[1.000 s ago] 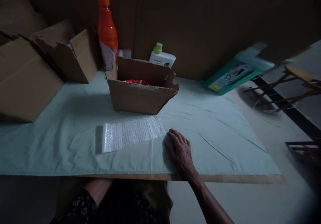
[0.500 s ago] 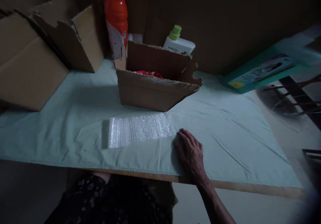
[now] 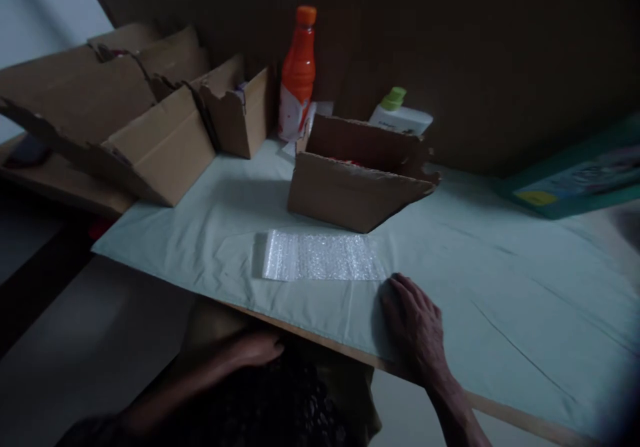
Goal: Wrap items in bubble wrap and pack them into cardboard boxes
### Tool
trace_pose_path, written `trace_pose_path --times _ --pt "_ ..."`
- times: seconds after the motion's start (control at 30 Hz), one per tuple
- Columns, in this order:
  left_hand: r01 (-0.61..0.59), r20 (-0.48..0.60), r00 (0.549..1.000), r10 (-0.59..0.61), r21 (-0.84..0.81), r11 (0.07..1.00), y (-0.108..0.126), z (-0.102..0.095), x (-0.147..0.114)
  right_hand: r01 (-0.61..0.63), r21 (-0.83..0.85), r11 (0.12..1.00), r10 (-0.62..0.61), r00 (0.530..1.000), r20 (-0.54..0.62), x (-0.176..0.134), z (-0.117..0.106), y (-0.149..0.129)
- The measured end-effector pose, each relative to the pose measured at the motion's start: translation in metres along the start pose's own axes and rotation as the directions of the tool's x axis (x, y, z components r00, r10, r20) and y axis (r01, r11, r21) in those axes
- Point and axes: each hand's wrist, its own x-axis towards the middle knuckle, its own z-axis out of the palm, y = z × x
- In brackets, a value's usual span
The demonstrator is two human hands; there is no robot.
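We'd call it a pause: right hand (image 3: 415, 320) rests at the bubble wrap's (image 3: 330, 257) right end, fingers slack, unclenched; wrap lies before the cardboard box (image 3: 345, 193). Left hand's (image 3: 263, 348) low (fingers: can't tell). Lifting calls for an edge pinch.

Dim light in here, a dark brown panel (image 3: 475, 53) looming behind the desk (image 3: 493, 407), pale green cloth (image 3: 500, 287) across it, whitish wall (image 3: 45, 20) upper left, greyish floor (image 3: 125, 320) below.

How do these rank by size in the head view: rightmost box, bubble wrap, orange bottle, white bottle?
1. Rightmost box
2. Bubble wrap, orange bottle: too alike to rank
3. White bottle, partly hidden
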Motion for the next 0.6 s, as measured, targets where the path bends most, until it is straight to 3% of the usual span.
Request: trace_pose_path --times 0.03,0.07,0.1,0.13,0.17,0.2,0.27,0.3,0.33,0.4,0.43,0.5,0.6 --pt "-0.049 0.203 0.978 0.045 0.016 0.999 0.003 -0.011 -0.006 0.021 0.023 1.0 -0.021 1.0 0.008 -0.003 -0.002 0.0" --pt "-0.121 0.442 0.892 0.097 0.027 0.992 0.007 -0.027 -0.012 0.042 0.058 0.997 -0.044 0.999 0.026 -0.006 -0.006 0.0" --pt "-0.204 0.653 0.744 0.14 0.023 0.979 0.011 -0.046 -0.016 0.049 0.107 0.993 -0.055 0.997 0.048 -0.006 -0.011 0.0" --pt "-0.278 0.786 0.593 0.174 -0.002 0.96 0.017 -0.068 -0.017 0.033 0.167 0.985 -0.045 0.997 0.069 -0.004 -0.017 0.001" --pt "-0.329 0.844 0.493 0.21 -0.043 0.943 0.024 -0.09 -0.015 -0.009 0.229 0.973 -0.01 0.997 0.082 0.001 -0.024 0.001" --pt "-0.359 0.842 0.478 0.251 -0.074 0.93 0.033 -0.109 -0.007 -0.069 0.283 0.956 0.046 0.995 0.086 0.01 -0.031 0.002" --pt "-0.349 0.623 0.68 0.386 -0.188 0.918 0.057 -0.133 0.022 -0.183 0.366 0.912 0.168 0.983 0.074 0.038 -0.042 0.001" --pt "-0.372 0.458 0.773 0.438 -0.232 0.899 0.072 -0.135 0.044 -0.21 0.399 0.893 0.201 0.977 0.065 0.056 -0.046 -0.001" --pt "-0.41 0.281 0.835 0.474 -0.258 0.875 0.088 -0.13 0.068 -0.211 0.429 0.879 0.207 0.977 0.055 0.077 -0.047 -0.003" --pt "-0.501 0.046 0.844 0.534 -0.285 0.817 0.12 -0.106 0.119 -0.169 0.495 0.852 0.171 0.984 0.043 0.118 -0.043 -0.008" --pt "-0.525 -0.001 0.836 0.548 -0.293 0.799 0.135 -0.088 0.142 -0.146 0.527 0.837 0.144 0.989 0.045 0.135 -0.038 -0.011" --pt "-0.531 0.058 0.811 0.582 -0.341 0.775 0.153 -0.053 0.177 -0.124 0.576 0.808 0.109 0.992 0.06 0.16 -0.024 -0.016" --pt "-0.518 0.079 0.809 0.583 -0.374 0.769 0.15 -0.017 0.196 -0.144 0.554 0.82 0.156 0.987 0.026 0.163 0.001 -0.013"
